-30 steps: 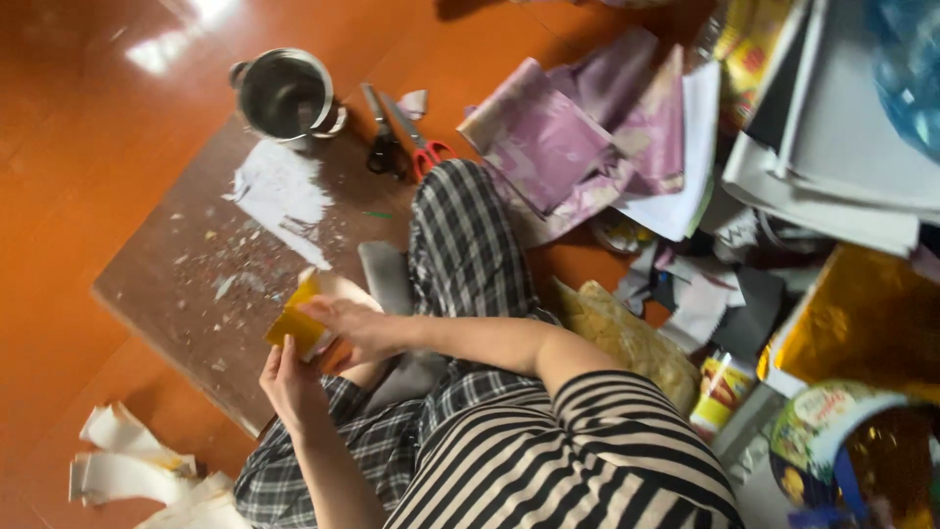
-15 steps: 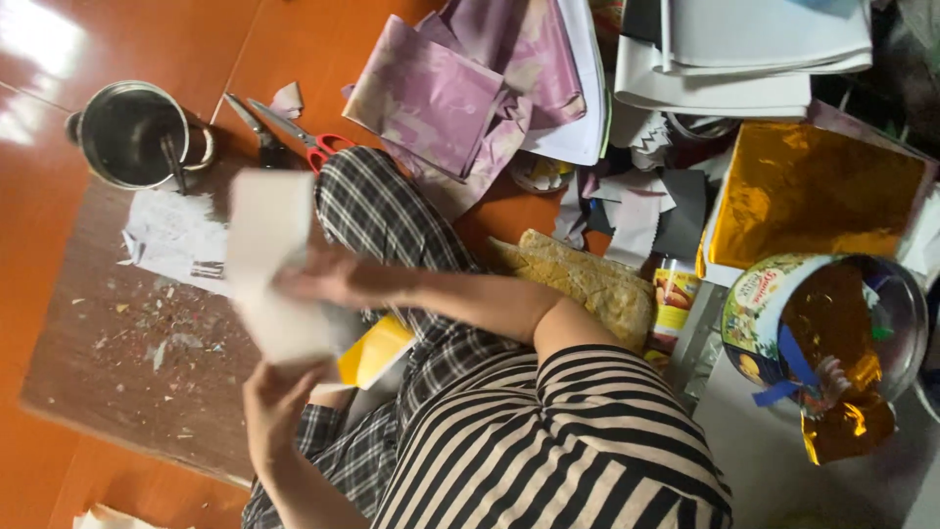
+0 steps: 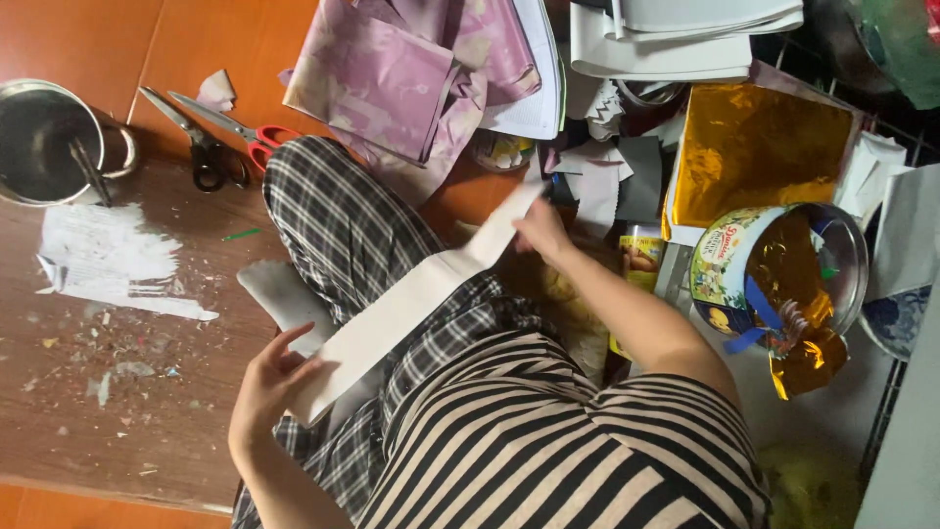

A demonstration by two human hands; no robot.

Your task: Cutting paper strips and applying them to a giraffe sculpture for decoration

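Paper strip (image 3: pixel 416 299), long, flat and white, slants across the checked lap from seven to one o'clock. Left hand (image 3: pixel 266 384) pinches its lower end; right hand (image 3: pixel 540 230) seemingly pinches its upper end beside gold foil (image 3: pixel 759 152).

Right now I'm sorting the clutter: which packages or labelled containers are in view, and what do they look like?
Round tin: on the right, on its side, cream, blue and yellow printed wall, gold foil inside.
Small can: just left of the tin, behind the forearm, yellow and orange label.
No signs or screens.
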